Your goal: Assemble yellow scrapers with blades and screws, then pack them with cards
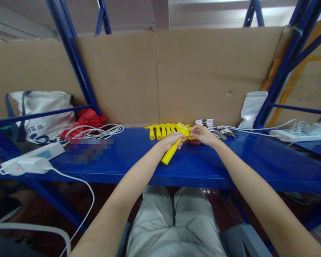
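My left hand [174, 140] is wrapped round a yellow plastic scraper [170, 154], whose thick handle slants down to the left over the blue shelf. At the scraper's head, a pale metal-looking edge shows. My right hand [203, 135] has its fingers pinched together by that head, on something small and thin that I cannot make out. Behind my hands, several similar yellow scrapers [158, 132] lie in a row. Below my right fingers is a red and black handle [193, 142], partly covered.
White and dark flat packets [204, 123] and small dark flat pieces [222, 132] lie right of my hands. A white pouch [253, 109] leans by the right post. Cables [107, 131], a power strip [32, 159] and a cloth bag [46, 114] occupy the left. Cardboard [203, 75] stands behind.
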Available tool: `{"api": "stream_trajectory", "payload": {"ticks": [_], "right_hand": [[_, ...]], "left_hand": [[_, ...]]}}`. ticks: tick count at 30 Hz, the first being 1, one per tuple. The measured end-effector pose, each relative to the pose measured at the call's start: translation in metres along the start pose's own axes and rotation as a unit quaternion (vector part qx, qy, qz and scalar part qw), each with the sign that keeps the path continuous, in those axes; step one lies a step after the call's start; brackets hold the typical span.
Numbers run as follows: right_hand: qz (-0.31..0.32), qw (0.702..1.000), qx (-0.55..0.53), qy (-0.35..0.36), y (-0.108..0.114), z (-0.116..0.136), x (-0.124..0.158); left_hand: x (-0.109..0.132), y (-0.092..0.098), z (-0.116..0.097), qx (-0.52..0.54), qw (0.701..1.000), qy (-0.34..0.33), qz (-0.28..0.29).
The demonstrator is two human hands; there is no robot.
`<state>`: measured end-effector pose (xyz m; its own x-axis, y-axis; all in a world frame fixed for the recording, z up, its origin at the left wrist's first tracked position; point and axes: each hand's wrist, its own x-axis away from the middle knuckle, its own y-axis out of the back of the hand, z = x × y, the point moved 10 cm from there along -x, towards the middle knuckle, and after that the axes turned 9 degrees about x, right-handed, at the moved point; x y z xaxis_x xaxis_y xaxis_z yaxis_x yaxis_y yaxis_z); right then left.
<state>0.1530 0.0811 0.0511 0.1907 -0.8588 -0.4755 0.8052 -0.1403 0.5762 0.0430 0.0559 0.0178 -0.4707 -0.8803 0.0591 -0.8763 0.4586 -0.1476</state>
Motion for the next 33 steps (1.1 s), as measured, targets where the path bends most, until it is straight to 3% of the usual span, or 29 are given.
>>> {"api": "stream_trajectory", "payload": {"ticks": [7, 14, 22, 28, 33], "right_hand": [[-0.012, 0.999, -0.007, -0.031, -0.001, -0.004, -0.001], [-0.029, 0.999, 0.004, -0.018, -0.001, -0.005, -0.002], [-0.081, 0.990, 0.103, -0.058, 0.008, -0.018, 0.000], [-0.041, 0.977, 0.189, -0.083, -0.003, -0.018, -0.001], [-0.031, 0.947, 0.310, -0.076, 0.012, -0.008, 0.004]], "left_hand": [[-0.002, -0.001, 0.001, -0.010, 1.000, -0.002, 0.007], [-0.001, -0.002, -0.001, -0.008, 1.000, -0.010, 0.011], [-0.002, 0.002, -0.002, 0.020, 1.000, -0.017, 0.009], [-0.003, 0.003, -0.005, 0.031, 0.999, -0.025, 0.012], [-0.007, 0.009, -0.005, 0.050, 0.998, -0.041, 0.002]]}}
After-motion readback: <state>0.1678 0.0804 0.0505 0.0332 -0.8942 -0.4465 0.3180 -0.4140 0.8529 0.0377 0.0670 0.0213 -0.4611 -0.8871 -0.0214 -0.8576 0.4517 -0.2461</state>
